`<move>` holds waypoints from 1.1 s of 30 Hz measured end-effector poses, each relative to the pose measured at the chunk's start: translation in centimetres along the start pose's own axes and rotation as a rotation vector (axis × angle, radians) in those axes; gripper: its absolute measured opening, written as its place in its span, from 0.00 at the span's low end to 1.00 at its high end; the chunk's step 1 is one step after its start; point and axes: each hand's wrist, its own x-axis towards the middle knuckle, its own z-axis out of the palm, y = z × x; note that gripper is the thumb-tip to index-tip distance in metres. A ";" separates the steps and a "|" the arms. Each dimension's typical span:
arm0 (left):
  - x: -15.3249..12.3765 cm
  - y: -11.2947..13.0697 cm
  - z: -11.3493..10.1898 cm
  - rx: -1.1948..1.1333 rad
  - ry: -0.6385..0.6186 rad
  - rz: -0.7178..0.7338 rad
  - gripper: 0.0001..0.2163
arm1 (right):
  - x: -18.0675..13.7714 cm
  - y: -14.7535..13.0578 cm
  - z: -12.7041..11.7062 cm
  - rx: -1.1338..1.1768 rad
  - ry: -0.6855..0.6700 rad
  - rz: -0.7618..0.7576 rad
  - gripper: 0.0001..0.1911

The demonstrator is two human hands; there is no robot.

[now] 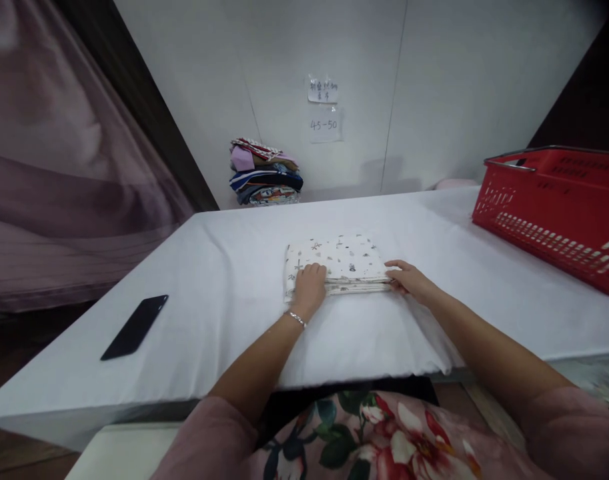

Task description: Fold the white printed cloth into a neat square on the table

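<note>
A folded white cloth with small dark prints lies in the middle of the white-covered table. My left hand, with a bracelet on the wrist, rests curled on the cloth's near left corner, fingers closed on its edge. At the cloth's near right corner my right hand grips the stacked edges, fingers pressed against the fold.
A black phone lies near the table's left edge. A stack of folded colourful cloths stands at the back against the wall. A red plastic basket sits at the right. Paper notes hang on the wall.
</note>
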 end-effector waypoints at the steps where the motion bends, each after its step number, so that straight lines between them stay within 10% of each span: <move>1: -0.4 -0.8 -0.1 0.007 -0.009 -0.014 0.13 | 0.0 0.3 0.0 -0.027 0.006 -0.005 0.18; 33: -5.7 -5.7 -1.8 -0.202 0.047 -0.176 0.08 | -1.0 0.7 0.6 -0.109 0.068 -0.077 0.21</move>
